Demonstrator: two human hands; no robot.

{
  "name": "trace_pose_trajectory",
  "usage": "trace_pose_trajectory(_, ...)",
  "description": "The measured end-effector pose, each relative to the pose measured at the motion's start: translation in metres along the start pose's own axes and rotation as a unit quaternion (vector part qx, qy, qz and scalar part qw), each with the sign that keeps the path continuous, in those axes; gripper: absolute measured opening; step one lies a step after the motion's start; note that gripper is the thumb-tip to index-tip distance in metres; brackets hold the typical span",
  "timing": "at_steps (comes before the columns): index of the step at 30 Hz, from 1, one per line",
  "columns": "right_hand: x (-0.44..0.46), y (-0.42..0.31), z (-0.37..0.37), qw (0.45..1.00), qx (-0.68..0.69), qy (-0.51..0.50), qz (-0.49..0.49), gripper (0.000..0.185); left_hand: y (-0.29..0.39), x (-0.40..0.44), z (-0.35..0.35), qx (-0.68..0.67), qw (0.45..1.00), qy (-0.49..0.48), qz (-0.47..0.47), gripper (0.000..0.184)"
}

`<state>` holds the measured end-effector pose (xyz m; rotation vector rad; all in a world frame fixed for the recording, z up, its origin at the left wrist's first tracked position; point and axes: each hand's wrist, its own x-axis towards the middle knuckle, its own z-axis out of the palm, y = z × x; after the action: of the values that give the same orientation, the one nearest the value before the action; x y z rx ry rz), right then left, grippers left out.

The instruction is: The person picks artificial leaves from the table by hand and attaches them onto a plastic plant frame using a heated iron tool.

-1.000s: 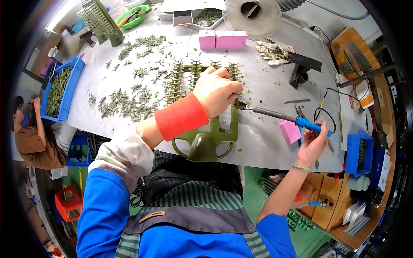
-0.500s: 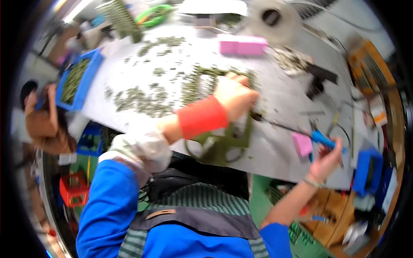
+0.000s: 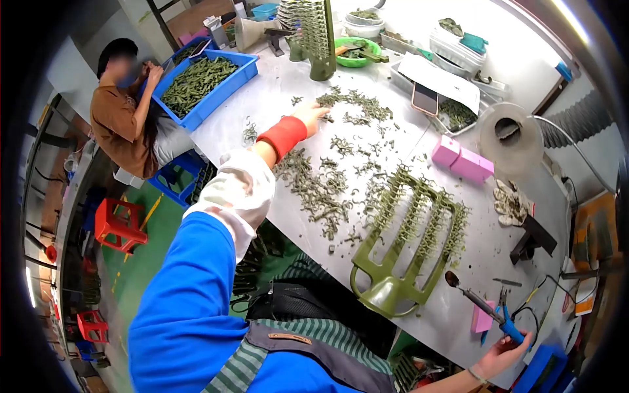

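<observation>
My left hand (image 3: 310, 118), with a red band (image 3: 283, 139) at the wrist, reaches to the far part of the table. Its fingers are stretched toward small green curled pieces (image 3: 354, 99), with nothing visible between them. At the lower right, my right hand (image 3: 503, 352) is closed around the blue handle of a soldering iron (image 3: 488, 308), whose dark, spoon-like tip points up and left. Just left of that tip lies a green comb-like rack (image 3: 391, 288), its long bars lined with small green pieces. More loose pieces (image 3: 314, 190) are scattered left of the rack.
Two pink blocks (image 3: 462, 159), a glove (image 3: 513, 203) and a black stand (image 3: 532, 239) are on the right. Blue-handled pliers (image 3: 502, 302) lie near the iron. A full blue bin (image 3: 226, 82) stands far left, beside a seated person (image 3: 124, 111). An upright green rack (image 3: 321, 39) stands behind.
My left hand has moved from the comb-like rack to the loose pieces farther away. The view has turned left. My right hand still holds the soldering iron.
</observation>
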<state>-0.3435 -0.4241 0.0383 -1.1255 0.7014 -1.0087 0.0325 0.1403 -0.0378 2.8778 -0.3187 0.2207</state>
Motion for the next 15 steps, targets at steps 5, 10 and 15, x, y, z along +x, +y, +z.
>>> trace_pose_trajectory(5, -0.005, -0.011, 0.008, 1.0, 0.013, 0.007, 0.017, 0.024, 0.013, -0.016, -0.041, -0.047, 0.986, -0.156, 0.039, 0.057)
trace_pose_trajectory(10, -0.009, -0.018, 0.016, 0.999, -0.015, 0.038, -0.009, 0.022, -0.031, 0.021, -0.045, -0.113, 0.982, -0.124, -0.082, 0.048)
trace_pose_trajectory(15, 0.01, 0.001, -0.023, 0.939, -0.207, -0.103, -0.254, 0.055, -0.095, 0.05, 0.013, -0.007, 0.996, 0.045, -0.082, 0.051)
